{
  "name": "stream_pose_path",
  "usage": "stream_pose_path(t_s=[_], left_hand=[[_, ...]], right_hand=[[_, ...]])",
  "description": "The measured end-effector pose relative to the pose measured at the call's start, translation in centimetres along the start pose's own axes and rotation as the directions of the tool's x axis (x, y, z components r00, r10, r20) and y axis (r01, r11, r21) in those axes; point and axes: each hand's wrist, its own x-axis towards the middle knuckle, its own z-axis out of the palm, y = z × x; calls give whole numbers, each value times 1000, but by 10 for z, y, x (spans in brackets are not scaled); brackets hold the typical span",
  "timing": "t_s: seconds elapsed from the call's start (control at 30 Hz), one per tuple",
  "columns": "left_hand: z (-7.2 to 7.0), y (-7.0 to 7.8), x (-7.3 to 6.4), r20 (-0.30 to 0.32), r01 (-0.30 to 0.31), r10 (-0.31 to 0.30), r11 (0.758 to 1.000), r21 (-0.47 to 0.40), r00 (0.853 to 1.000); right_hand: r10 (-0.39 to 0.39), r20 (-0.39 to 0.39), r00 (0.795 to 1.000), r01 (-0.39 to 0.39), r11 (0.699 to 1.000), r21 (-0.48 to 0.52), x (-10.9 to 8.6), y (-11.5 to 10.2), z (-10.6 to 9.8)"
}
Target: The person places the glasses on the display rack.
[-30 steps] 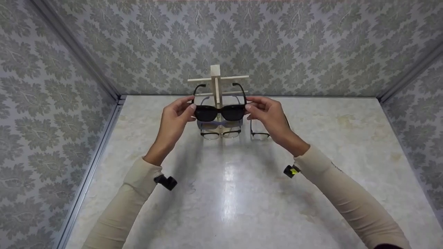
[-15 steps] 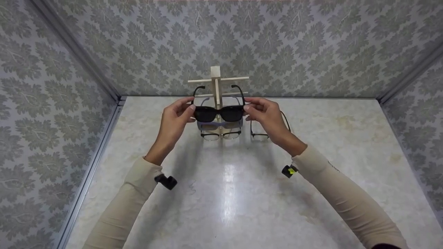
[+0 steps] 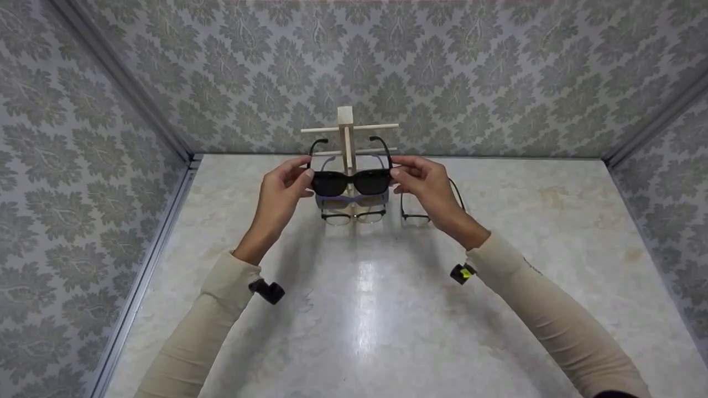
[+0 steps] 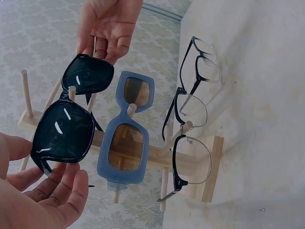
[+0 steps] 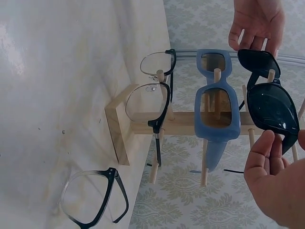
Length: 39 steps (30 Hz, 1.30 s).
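Note:
A pair of black sunglasses (image 3: 371,182) is at the upper part of a wooden glasses stand (image 3: 345,116), lenses facing the person. My left hand (image 3: 278,193) pinches its left temple near the hinge. My right hand (image 3: 432,190) pinches the right temple the same way. A peg tip shows at the bridge in the left wrist view; I cannot tell whether it bears the weight. Below hang blue-framed sunglasses (image 4: 106,155) with brown lenses. Lowest on the stand are half-rim eyeglasses (image 4: 177,167) with clear lenses.
Another pair of dark-topped clear eyeglasses (image 5: 108,191) lies on the pale marbled table (image 3: 365,309), right of the stand. Bare upper pegs (image 3: 376,126) stick out sideways above the hands. Patterned wall panels (image 3: 392,66) stand behind and at both sides.
My right hand has shifted slightly inward, to the left. The black sunglasses stay almost in place between both hands.

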Motion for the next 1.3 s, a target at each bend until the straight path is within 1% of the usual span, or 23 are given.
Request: stream_pose_path(t_s=[0.2, 0.37, 0.5, 0.7, 0.83, 0.97, 1.13, 1.3], left_hand=[[0, -1, -2, 0, -9, 9, 1000, 10, 1000], [-3, -5, -7, -8, -33, 33, 997, 66, 999], [-8, -10, -14, -26, -47, 50, 994, 99, 998], [-16, -21, -30, -59, -73, 79, 993, 97, 995], [-17, -31, -38, -66, -75, 82, 992, 104, 994], [-14, -41, -46, -63, -59, 66, 993, 107, 996], [-6, -52, -54, -51, -43, 49, 992, 119, 998], [4, -61, -62, -33, -15, 20, 990, 138, 999]], right_hand=[[-9, 4, 1000, 9, 1000, -2, -1, 1, -1], [-8, 9, 1000, 8, 1000, -11, -3, 3, -5], [3, -9, 1000, -3, 1000, -15, -8, 7, -14], [15, -31, 999, -16, 1000, -21, -16, 15, -29], [29, -43, 999, -31, 999, -30, -22, 21, -36], [41, -59, 997, -44, 998, -43, -30, 29, -41], [56, -71, 996, -62, 995, -80, -40, 38, -45], [71, -82, 994, -78, 993, -87, -48, 46, -49]])
